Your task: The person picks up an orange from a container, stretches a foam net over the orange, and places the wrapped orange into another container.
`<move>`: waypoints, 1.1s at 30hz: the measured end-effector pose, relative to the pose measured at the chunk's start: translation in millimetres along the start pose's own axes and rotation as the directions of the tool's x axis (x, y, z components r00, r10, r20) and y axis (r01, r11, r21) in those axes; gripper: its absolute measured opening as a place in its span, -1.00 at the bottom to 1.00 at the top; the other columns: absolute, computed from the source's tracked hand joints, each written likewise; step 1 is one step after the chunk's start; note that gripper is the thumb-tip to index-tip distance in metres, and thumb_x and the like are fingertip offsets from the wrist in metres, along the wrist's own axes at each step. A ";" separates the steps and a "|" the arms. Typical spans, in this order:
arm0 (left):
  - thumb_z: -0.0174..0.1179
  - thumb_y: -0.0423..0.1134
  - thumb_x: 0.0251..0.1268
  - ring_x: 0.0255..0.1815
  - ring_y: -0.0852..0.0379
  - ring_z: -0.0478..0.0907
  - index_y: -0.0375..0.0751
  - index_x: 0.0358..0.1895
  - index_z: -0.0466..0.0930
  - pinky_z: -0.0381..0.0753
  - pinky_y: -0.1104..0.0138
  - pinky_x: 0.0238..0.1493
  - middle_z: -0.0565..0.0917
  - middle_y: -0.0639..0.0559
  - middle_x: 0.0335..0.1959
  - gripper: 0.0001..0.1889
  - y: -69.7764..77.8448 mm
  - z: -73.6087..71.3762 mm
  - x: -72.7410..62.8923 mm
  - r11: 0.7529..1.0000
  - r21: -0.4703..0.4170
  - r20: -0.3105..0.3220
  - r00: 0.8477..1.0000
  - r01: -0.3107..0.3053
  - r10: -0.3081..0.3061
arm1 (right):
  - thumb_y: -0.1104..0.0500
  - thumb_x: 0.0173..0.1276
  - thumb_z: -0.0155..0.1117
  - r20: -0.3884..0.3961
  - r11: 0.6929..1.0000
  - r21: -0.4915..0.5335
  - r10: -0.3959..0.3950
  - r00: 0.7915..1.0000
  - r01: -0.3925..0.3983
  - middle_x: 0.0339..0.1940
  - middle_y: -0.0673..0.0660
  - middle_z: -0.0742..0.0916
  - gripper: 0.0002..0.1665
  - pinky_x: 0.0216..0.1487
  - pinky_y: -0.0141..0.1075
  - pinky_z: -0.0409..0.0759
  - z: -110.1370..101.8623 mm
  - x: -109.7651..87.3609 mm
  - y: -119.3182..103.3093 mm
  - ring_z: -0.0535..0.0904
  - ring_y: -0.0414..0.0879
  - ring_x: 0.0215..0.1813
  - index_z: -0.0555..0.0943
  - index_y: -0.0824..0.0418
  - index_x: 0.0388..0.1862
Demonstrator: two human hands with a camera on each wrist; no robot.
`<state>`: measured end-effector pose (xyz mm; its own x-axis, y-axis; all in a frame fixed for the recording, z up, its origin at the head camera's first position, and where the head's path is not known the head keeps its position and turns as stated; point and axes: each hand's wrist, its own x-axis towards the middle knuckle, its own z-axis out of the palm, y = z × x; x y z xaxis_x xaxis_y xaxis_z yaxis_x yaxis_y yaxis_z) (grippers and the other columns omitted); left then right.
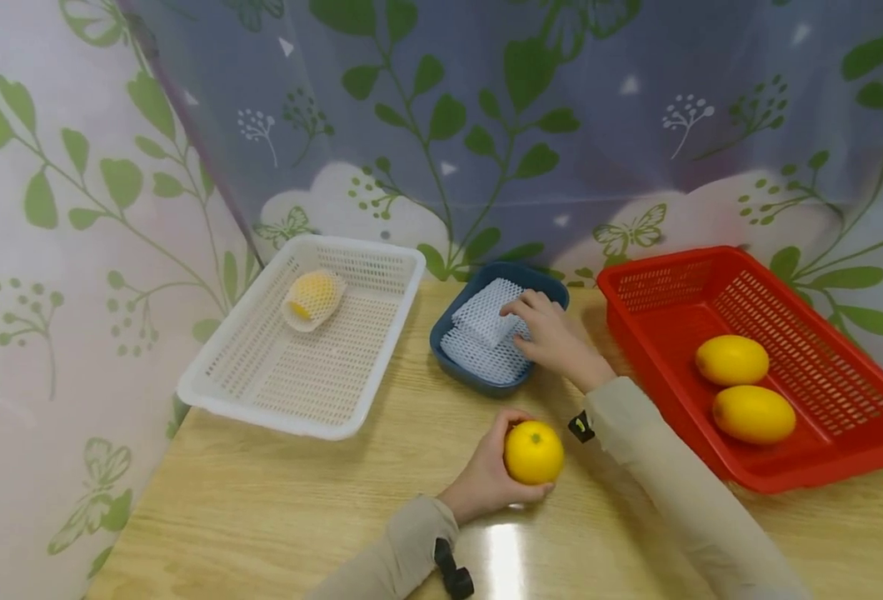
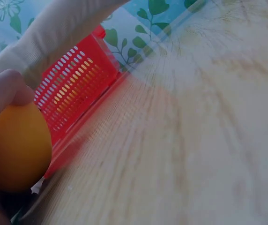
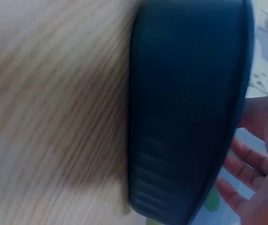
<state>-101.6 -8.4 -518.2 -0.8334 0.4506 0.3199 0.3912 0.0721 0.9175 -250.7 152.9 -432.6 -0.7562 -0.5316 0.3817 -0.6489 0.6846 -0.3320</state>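
Observation:
My left hand (image 1: pixel 490 475) grips a smooth yellow fruit (image 1: pixel 534 452) above the near part of the table, its round green stem end facing up. In the left wrist view the same fruit (image 2: pixel 19 147) sits between thumb and fingers. My right hand (image 1: pixel 554 337) reaches into a dark blue basin (image 1: pixel 445 362), fingers slightly bent over white foam net sleeves (image 1: pixel 486 354). Fingertips are at or just above the sleeves; contact is unclear. From the right wrist, the basin's side (image 3: pixel 185 112) hides the sleeves, and the fingers (image 3: pixel 249 161) show past its rim.
A white basket (image 1: pixel 374 379) at left holds one yellow fruit in a foam net (image 1: pixel 314 298). At right, a red basket (image 1: pixel 659 392) holds two bare oval yellow fruits (image 1: pixel 754 414). Behind the wooden table (image 1: pixel 246 500) hangs a leaf-patterned curtain (image 1: pixel 449 167).

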 end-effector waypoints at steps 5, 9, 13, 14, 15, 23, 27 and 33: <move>0.56 -0.43 -0.21 0.09 0.18 0.48 -0.20 0.24 0.27 0.48 0.27 0.20 0.50 -0.01 0.12 -0.15 10.3 -1.0 -1.4 1.000 -0.010 0.027 1.000 0.013 -0.013 | 0.32 0.15 0.43 0.097 0.994 -0.063 0.099 0.990 -0.093 -0.01 0.23 0.51 -0.49 -0.03 0.04 0.35 4.9 8.3 0.2 0.38 0.18 0.03 0.57 0.23 0.12; 0.53 -0.49 -0.20 0.10 0.19 0.47 -0.33 0.22 0.27 0.46 0.26 0.21 0.50 -0.09 0.12 -0.17 32.1 -5.5 -2.5 0.999 -0.029 0.045 0.999 0.021 -0.019 | 0.30 0.15 0.43 0.132 0.987 -0.092 0.145 0.980 -0.134 0.03 0.22 0.49 -0.49 0.00 0.03 0.31 10.1 12.8 2.1 0.34 0.16 0.05 0.58 0.18 0.12; 0.52 -0.51 -0.18 0.10 0.20 0.47 -0.37 0.24 0.25 0.46 0.26 0.22 0.50 -0.12 0.13 -0.17 38.0 -6.8 -3.7 1.000 -0.025 0.058 0.998 0.016 -0.014 | 0.31 0.17 0.40 0.141 0.982 -0.118 0.164 0.976 -0.148 0.03 0.20 0.50 -0.59 -0.04 -0.01 0.30 16.3 13.6 5.6 0.34 0.12 0.02 0.62 0.15 0.03; 0.52 -0.51 -0.18 0.10 0.20 0.47 -0.36 0.24 0.26 0.46 0.26 0.22 0.50 -0.11 0.14 -0.17 38.4 -6.7 -3.8 0.999 -0.026 0.059 0.998 0.018 -0.017 | 0.32 0.17 0.39 0.142 0.982 -0.116 0.168 0.976 -0.152 0.01 0.19 0.51 -0.62 -0.05 -0.02 0.29 17.1 13.5 5.6 0.34 0.12 0.01 0.63 0.15 0.00; 0.52 -0.51 -0.17 0.10 0.20 0.47 -0.37 0.25 0.26 0.46 0.26 0.22 0.51 -0.12 0.14 -0.18 38.6 -6.5 -4.0 0.999 -0.028 0.059 0.998 0.020 -0.018 | 0.32 0.18 0.39 0.143 0.981 -0.118 0.172 0.975 -0.155 0.00 0.18 0.52 -0.64 -0.06 -0.03 0.29 17.9 13.4 5.7 0.35 0.11 0.00 0.64 0.15 -0.02; 0.54 -0.45 -0.14 0.08 0.18 0.51 -0.33 0.26 0.29 0.51 0.25 0.17 0.53 -0.10 0.13 -0.18 29.6 -4.0 -1.8 0.999 -0.036 0.047 0.999 0.009 -0.007 | 0.27 0.23 0.38 0.070 0.985 -0.128 0.127 0.990 -0.117 -0.20 0.12 0.62 -0.89 -0.18 -0.04 0.32 18.9 14.9 6.2 0.41 0.08 -0.14 0.67 0.17 -0.25; 0.56 -0.42 -0.14 0.10 0.16 0.51 -0.29 0.28 0.29 0.51 0.24 0.18 0.52 -0.05 0.15 -0.17 12.6 -1.8 1.9 0.999 -0.034 0.040 0.999 0.004 -0.003 | 0.26 0.23 0.39 -0.003 0.988 -0.112 0.104 0.995 -0.103 -0.23 0.13 0.64 -0.92 -0.20 -0.03 0.36 17.0 16.1 8.4 0.46 0.11 -0.16 0.66 0.20 -0.30; 0.58 -0.34 -0.14 0.13 0.15 0.50 -0.14 0.27 0.33 0.51 0.23 0.19 0.53 0.02 0.17 -0.18 -1.0 -2.2 2.8 0.999 -0.044 0.027 1.000 -0.008 0.009 | 0.27 0.23 0.38 -0.096 0.993 0.036 0.119 0.988 -0.116 -0.16 0.20 0.66 -0.91 -0.09 0.04 0.42 6.8 14.3 4.2 0.49 0.17 -0.06 0.66 0.24 -0.29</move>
<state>-105.2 -9.2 -517.7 -0.8187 0.4755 0.3220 0.3806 0.0294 0.9243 -264.8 144.7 -434.3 -0.8163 -0.3957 0.4208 -0.5593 0.7233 -0.4049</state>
